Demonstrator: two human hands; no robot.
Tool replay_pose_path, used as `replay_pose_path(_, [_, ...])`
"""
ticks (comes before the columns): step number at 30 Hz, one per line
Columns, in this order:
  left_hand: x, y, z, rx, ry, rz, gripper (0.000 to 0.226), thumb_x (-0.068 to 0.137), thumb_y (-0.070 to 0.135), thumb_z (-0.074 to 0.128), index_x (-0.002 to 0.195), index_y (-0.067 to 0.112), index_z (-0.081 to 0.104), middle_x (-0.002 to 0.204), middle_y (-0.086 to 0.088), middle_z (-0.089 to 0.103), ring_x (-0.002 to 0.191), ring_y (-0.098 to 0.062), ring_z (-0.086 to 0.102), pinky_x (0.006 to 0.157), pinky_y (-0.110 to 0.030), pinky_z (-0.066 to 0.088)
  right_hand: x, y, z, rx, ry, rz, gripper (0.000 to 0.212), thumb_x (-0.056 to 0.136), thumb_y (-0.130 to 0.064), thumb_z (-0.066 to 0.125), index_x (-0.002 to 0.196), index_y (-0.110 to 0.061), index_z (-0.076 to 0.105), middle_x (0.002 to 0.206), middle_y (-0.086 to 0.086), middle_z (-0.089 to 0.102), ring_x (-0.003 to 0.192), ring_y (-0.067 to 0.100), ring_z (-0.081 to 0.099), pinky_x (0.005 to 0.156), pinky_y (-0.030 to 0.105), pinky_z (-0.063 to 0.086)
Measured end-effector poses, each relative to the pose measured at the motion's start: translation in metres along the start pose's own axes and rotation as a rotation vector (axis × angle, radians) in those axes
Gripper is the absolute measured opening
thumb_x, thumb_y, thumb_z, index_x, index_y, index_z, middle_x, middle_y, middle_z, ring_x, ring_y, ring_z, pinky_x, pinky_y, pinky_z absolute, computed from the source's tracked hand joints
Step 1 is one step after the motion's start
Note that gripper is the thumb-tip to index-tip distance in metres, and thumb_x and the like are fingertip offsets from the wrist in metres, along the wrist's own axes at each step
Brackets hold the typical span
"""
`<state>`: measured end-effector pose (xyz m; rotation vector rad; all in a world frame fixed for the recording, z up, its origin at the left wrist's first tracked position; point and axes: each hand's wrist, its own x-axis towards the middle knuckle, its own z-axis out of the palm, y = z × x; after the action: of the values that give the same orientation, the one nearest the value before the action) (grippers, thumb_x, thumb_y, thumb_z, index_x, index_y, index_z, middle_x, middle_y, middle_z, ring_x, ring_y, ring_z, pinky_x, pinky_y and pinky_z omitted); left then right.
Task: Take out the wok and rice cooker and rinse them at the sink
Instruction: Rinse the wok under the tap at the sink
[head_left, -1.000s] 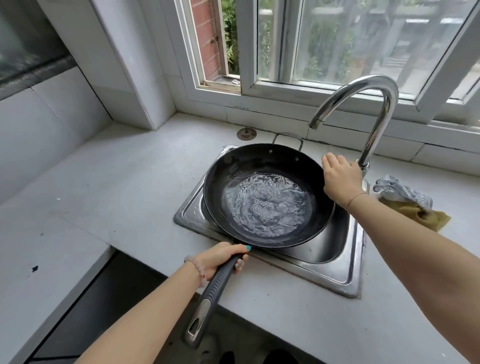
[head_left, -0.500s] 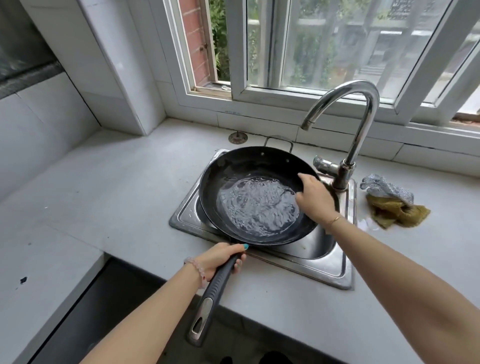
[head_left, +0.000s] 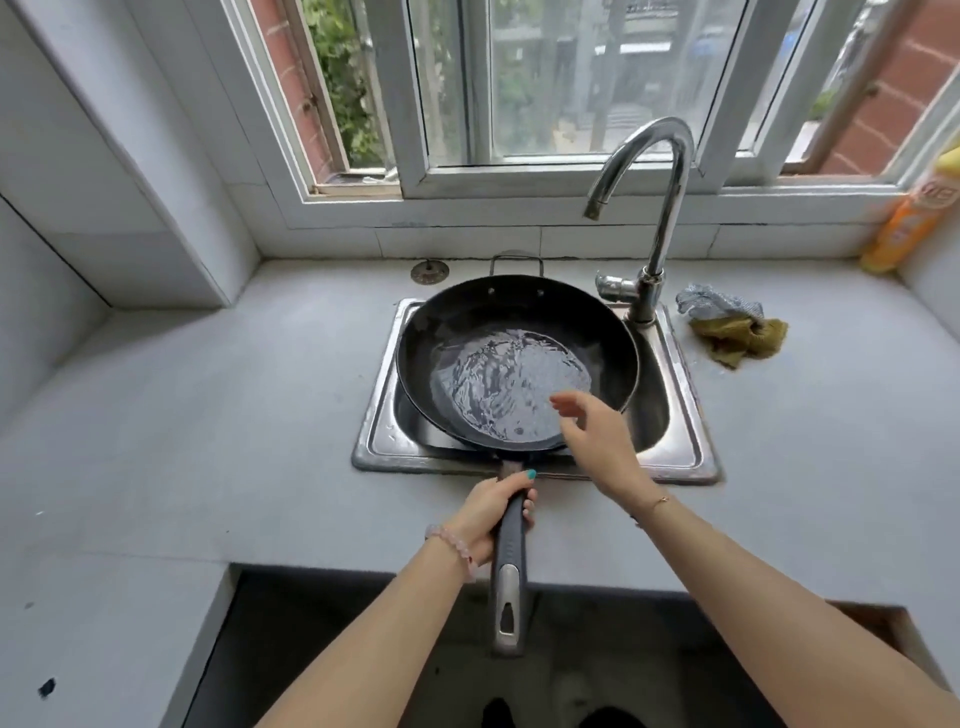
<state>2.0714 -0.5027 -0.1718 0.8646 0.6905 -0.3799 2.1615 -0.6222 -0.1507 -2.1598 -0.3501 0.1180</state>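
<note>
Fingers (head_left: 529, 508) of the left hand (head_left: 491, 512) are curled tight round the long grey handle (head_left: 509, 551) of the wok (head_left: 457, 322), and the teal-nailed thumb lies on top, close to where handle meets pan. A pink bead bracelet (head_left: 451, 544) sits on that wrist. In the head view the wok lies just beyond those fingers. Its black bowl sits in the steel sink (head_left: 680, 395) and covers most of the basin, with a shallow pool of rippled water (head_left: 514, 384) in its bottom. Behind the fingers the handle runs back over the counter edge, its metal-capped end above the dark gap below.

Up and to the right of the gripping fingers, the right hand (head_left: 597, 441) hangs over the wok's near right rim. Its fingers (head_left: 566, 405) are loosely spread and hold nothing; I cannot tell whether they touch the rim.

Beyond the right fingers a curved chrome faucet (head_left: 660, 208) rises at the sink's far right corner. Further right of them, a grey-blue cloth (head_left: 717, 306) and a mustard cloth (head_left: 737, 340) lie bunched together on the pale countertop (head_left: 208, 389). An orange bottle (head_left: 904, 228) stands in the far corner by the window (head_left: 519, 78). Well beyond the left fingers, a round metal disc (head_left: 429, 272) lies flat near the wall, just left of the wok's small loop handle (head_left: 517, 262).
</note>
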Motion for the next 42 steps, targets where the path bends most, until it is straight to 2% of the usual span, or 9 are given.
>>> replay_pose_path(5, [-0.008,-0.006,-0.006,-0.044,-0.038,-0.025,0.016,0.095,0.008,0.050,0.079,0.006,0.050,0.051,0.000,0.052,0.038,-0.006,0.047,0.039,-0.016,0.042,-0.034,-0.007,0.018,0.202,0.138,0.306,0.016,0.085,-0.007,0.051,0.084,-0.016,0.064,0.084,0.005,0.068,0.085,0.022,0.064,0.081,0.039,0.054])
replay_pose_path(7, [-0.014,-0.011,-0.008,-0.038,-0.058,-0.059,0.018,0.095,0.009,0.049,0.077,0.006,0.050,0.051,0.000,0.051,0.037,-0.005,0.046,0.038,-0.016,0.041,-0.043,-0.010,0.024,0.305,0.067,0.447,0.013,0.089,-0.010,0.050,0.080,-0.011,0.060,0.083,0.010,0.066,0.079,0.024,0.064,0.077,0.036,0.055])
replay_pose_path(10, [-0.021,-0.013,-0.009,-0.006,-0.079,-0.095,0.022,0.095,0.013,0.050,0.074,0.006,0.052,0.049,0.000,0.049,0.037,-0.006,0.046,0.037,-0.016,0.041,-0.050,-0.021,0.034,0.568,-0.114,0.688,0.012,0.093,-0.014,0.050,0.089,-0.004,0.057,0.083,0.010,0.059,0.066,0.016,0.057,0.054,0.019,0.049])
replay_pose_path(12, [-0.024,-0.013,-0.008,0.012,-0.062,-0.111,0.023,0.095,0.016,0.051,0.073,0.007,0.053,0.049,-0.001,0.048,0.035,-0.008,0.045,0.037,-0.017,0.041,-0.049,-0.024,0.042,0.726,-0.214,0.766,0.017,0.093,-0.019,0.053,0.090,-0.003,0.057,0.083,0.012,0.058,0.061,0.017,0.055,0.044,0.019,0.044])
replay_pose_path(16, [-0.030,-0.013,-0.007,0.065,0.004,-0.184,0.038,0.094,0.031,0.050,0.062,0.011,0.048,0.046,-0.001,0.046,0.033,-0.010,0.045,0.038,-0.016,0.041,-0.039,-0.028,0.060,0.963,-0.348,0.840,0.016,0.093,-0.011,0.055,0.091,0.005,0.058,0.079,0.014,0.064,0.058,0.015,0.065,0.056,0.021,0.055])
replay_pose_path(22, [-0.040,-0.015,-0.008,0.107,0.043,-0.209,0.044,0.089,0.043,0.055,0.058,0.013,0.045,0.045,0.000,0.044,0.033,-0.010,0.044,0.038,-0.016,0.040,-0.028,-0.026,0.069,1.215,-0.464,1.028,0.026,0.092,-0.012,0.055,0.067,-0.006,0.059,0.054,0.002,0.061,0.044,0.009,0.060,0.047,0.015,0.051])
replay_pose_path(29, [-0.047,-0.027,-0.005,0.151,0.130,-0.029,0.040,0.092,0.037,0.053,0.060,0.013,0.045,0.045,0.000,0.041,0.032,-0.009,0.039,0.037,-0.016,0.036,-0.023,-0.023,0.085,1.327,-0.495,1.077,0.054,0.094,-0.016,0.044,0.041,-0.017,0.034,0.032,-0.008,0.028,0.024,0.006,0.027,0.027,0.014,0.025])
replay_pose_path(34, [-0.054,-0.025,-0.009,0.141,0.117,-0.003,0.040,0.094,0.035,0.049,0.062,0.013,0.043,0.044,0.000,0.039,0.032,-0.009,0.037,0.035,-0.016,0.035,-0.025,-0.032,0.089,1.285,-0.415,1.053,0.041,0.092,-0.010,0.041,0.056,-0.020,0.025,0.033,-0.008,0.024,0.023,0.006,0.022,0.025,0.014,0.023])
replay_pose_path(42, [-0.069,-0.031,-0.011,0.099,0.114,0.018,0.042,0.096,0.033,0.047,0.059,0.013,0.045,0.044,0.001,0.037,0.033,-0.009,0.036,0.036,-0.019,0.034,-0.038,-0.043,0.089,1.162,-0.436,0.943,0.036,0.090,-0.008,0.045,0.058,-0.018,0.031,0.039,-0.008,0.024,0.027,0.004,0.023,0.029,0.014,0.021])
